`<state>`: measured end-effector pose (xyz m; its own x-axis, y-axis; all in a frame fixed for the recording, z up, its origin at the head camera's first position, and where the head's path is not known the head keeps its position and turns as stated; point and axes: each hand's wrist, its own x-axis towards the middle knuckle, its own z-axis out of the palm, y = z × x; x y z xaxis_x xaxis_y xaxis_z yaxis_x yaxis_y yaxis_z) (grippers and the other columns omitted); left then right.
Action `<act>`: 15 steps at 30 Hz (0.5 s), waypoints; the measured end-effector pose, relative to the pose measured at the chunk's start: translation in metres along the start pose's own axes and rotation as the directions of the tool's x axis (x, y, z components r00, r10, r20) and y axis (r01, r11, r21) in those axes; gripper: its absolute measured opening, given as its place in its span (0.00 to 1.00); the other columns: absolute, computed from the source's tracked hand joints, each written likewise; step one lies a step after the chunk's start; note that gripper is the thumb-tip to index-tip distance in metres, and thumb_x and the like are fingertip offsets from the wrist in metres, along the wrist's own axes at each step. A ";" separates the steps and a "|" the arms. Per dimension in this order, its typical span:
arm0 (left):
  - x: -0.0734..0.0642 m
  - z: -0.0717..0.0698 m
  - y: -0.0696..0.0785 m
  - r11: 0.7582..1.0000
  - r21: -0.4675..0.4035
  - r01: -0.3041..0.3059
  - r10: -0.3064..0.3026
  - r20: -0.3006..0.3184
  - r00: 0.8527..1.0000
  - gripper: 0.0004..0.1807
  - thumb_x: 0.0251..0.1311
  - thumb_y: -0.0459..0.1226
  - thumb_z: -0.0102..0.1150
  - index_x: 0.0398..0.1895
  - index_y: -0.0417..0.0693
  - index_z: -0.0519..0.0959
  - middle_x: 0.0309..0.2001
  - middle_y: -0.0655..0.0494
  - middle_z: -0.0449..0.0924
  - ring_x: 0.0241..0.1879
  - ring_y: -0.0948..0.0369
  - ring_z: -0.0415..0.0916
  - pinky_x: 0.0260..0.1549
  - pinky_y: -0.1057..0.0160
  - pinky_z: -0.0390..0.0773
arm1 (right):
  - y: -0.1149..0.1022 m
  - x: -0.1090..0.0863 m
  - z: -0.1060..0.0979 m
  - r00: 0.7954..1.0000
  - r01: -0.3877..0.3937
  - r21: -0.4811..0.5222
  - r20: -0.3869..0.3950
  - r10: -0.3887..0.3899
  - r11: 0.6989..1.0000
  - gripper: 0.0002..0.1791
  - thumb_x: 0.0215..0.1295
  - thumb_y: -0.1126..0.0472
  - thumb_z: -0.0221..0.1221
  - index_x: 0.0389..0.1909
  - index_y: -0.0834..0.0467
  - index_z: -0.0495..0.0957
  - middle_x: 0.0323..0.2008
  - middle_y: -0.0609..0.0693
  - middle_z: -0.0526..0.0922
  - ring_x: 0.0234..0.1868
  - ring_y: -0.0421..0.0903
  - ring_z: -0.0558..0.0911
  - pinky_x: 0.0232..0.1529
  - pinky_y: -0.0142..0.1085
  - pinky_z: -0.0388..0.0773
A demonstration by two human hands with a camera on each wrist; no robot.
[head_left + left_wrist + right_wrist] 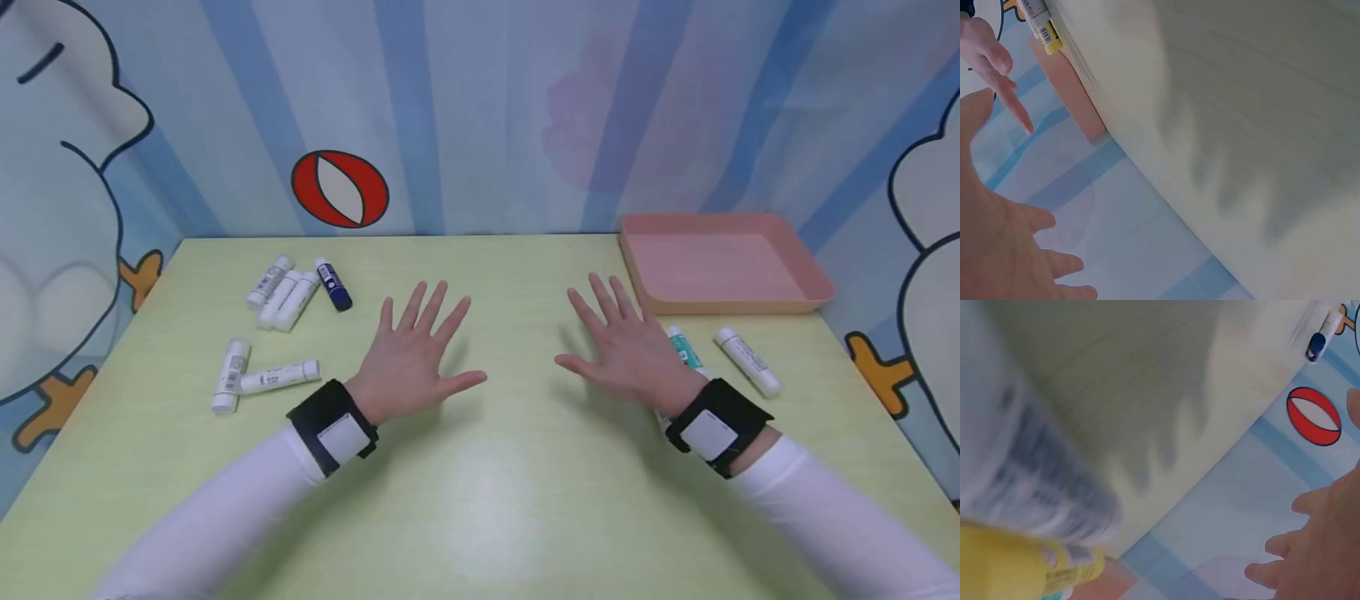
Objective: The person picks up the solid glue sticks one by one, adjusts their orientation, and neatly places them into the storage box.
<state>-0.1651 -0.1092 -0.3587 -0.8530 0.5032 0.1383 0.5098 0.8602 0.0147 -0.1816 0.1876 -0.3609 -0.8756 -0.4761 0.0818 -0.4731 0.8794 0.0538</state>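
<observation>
My left hand (408,362) hovers palm down over the table with its fingers spread and holds nothing. Across from it, my right hand (636,357) is also spread and holds nothing. Beneath and beside the right hand lie a teal-labelled glue stick (683,347) and a white glue stick (747,362); a yellow glue stick (1029,565) shows in the right wrist view. Left of my left hand, a dark blue glue stick (333,285) lies by three white ones (296,302). Nearer me, two more white glue sticks (279,377) touch at an angle.
A pink tray (738,307) stands at the table's back right corner, just beyond the right hand. The pale green-yellow table (480,508) meets a blue striped backdrop (495,117) printed with cartoon figures and a red ball.
</observation>
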 end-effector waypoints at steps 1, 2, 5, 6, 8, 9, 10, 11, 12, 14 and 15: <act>0.003 0.000 0.002 1.000 0.003 -0.010 0.010 -0.003 1.000 0.50 0.48 0.73 0.29 0.70 0.57 0.43 0.69 0.47 0.36 0.67 0.48 0.28 0.56 0.37 0.36 | 0.004 0.000 0.000 1.000 -0.002 -0.009 0.000 0.002 1.000 0.48 0.55 0.27 0.36 0.70 0.52 0.42 0.68 0.59 0.38 0.67 0.56 0.35 0.59 0.58 0.41; 0.006 0.000 0.003 1.000 0.006 -0.021 0.021 -0.008 1.000 0.49 0.48 0.73 0.29 0.70 0.57 0.44 0.69 0.46 0.37 0.67 0.48 0.29 0.56 0.37 0.37 | 0.009 0.000 0.000 1.000 -0.004 -0.014 0.002 0.004 1.000 0.48 0.55 0.27 0.37 0.70 0.52 0.42 0.68 0.59 0.38 0.67 0.56 0.35 0.59 0.58 0.42; 0.015 0.002 0.009 0.998 0.022 -0.053 0.053 -0.015 0.998 0.49 0.48 0.73 0.30 0.70 0.57 0.45 0.69 0.46 0.38 0.67 0.47 0.32 0.56 0.37 0.38 | 0.022 0.000 0.001 1.000 -0.022 -0.012 0.012 0.023 1.000 0.48 0.56 0.27 0.38 0.70 0.53 0.42 0.68 0.60 0.38 0.67 0.57 0.36 0.57 0.61 0.44; 0.017 0.003 0.011 0.998 0.025 -0.062 0.063 -0.019 0.998 0.49 0.48 0.73 0.30 0.70 0.56 0.45 0.69 0.46 0.39 0.67 0.47 0.33 0.56 0.37 0.39 | 0.027 0.000 0.001 0.999 -0.030 -0.007 0.014 0.030 1.000 0.48 0.56 0.28 0.38 0.70 0.53 0.42 0.68 0.60 0.37 0.67 0.57 0.36 0.56 0.62 0.44; 0.022 0.004 0.015 0.996 0.035 -0.076 0.077 -0.017 0.997 0.49 0.48 0.73 0.30 0.70 0.56 0.45 0.69 0.46 0.39 0.67 0.47 0.34 0.56 0.37 0.39 | 0.036 -0.001 0.001 0.999 -0.047 0.010 0.018 0.047 0.999 0.48 0.56 0.28 0.40 0.70 0.54 0.43 0.68 0.59 0.36 0.67 0.59 0.38 0.55 0.63 0.44; 0.024 0.005 0.017 0.996 0.041 -0.081 0.081 -0.013 0.997 0.49 0.48 0.73 0.30 0.70 0.56 0.45 0.69 0.46 0.39 0.67 0.47 0.34 0.56 0.37 0.39 | 0.040 -0.001 0.000 0.998 -0.057 0.018 0.024 0.057 0.998 0.48 0.56 0.28 0.40 0.69 0.54 0.42 0.68 0.59 0.36 0.67 0.60 0.39 0.55 0.64 0.43; 0.025 0.006 0.018 0.995 0.047 -0.085 0.085 -0.011 0.996 0.49 0.48 0.73 0.30 0.70 0.56 0.45 0.69 0.46 0.40 0.67 0.47 0.34 0.56 0.37 0.40 | 0.044 -0.001 0.001 0.998 -0.066 0.023 0.026 0.066 0.998 0.48 0.56 0.29 0.40 0.69 0.55 0.43 0.68 0.59 0.35 0.66 0.61 0.39 0.55 0.64 0.43; 0.028 0.007 0.020 0.995 0.052 -0.089 0.089 -0.011 0.996 0.49 0.48 0.73 0.30 0.70 0.56 0.45 0.69 0.46 0.40 0.67 0.47 0.34 0.56 0.37 0.40 | 0.047 -0.001 0.001 0.997 -0.074 0.026 0.032 0.073 0.997 0.48 0.57 0.29 0.40 0.69 0.55 0.42 0.68 0.59 0.35 0.66 0.62 0.40 0.55 0.64 0.43; 0.030 0.007 0.022 0.994 0.055 -0.091 0.092 -0.009 0.996 0.49 0.48 0.73 0.30 0.70 0.56 0.45 0.69 0.46 0.41 0.67 0.47 0.34 0.56 0.37 0.40 | 0.051 -0.001 0.001 0.996 -0.082 0.031 0.037 0.081 0.996 0.48 0.57 0.29 0.40 0.69 0.56 0.42 0.68 0.59 0.35 0.66 0.62 0.40 0.55 0.64 0.43; 0.034 0.008 0.026 0.993 0.065 -0.097 0.097 -0.007 0.995 0.49 0.48 0.73 0.30 0.70 0.57 0.45 0.69 0.46 0.41 0.67 0.47 0.35 0.56 0.37 0.40 | 0.057 -0.002 0.002 0.995 -0.096 0.030 0.039 0.094 0.995 0.48 0.57 0.29 0.39 0.69 0.57 0.42 0.68 0.61 0.37 0.66 0.63 0.42 0.54 0.64 0.44; 0.036 0.009 0.028 0.993 0.067 -0.099 0.099 -0.007 0.995 0.49 0.48 0.73 0.30 0.70 0.57 0.46 0.69 0.47 0.42 0.67 0.48 0.35 0.56 0.37 0.40 | 0.060 -0.002 0.002 0.994 -0.103 0.034 0.039 0.102 0.994 0.48 0.57 0.29 0.39 0.69 0.57 0.42 0.68 0.61 0.38 0.66 0.63 0.42 0.54 0.64 0.44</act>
<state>-0.1829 -0.0661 -0.3617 -0.7974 0.5856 0.1457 0.5828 0.8099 -0.0657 -0.2087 0.2413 -0.3601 -0.9223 -0.3834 0.0484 -0.3834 0.9235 0.0108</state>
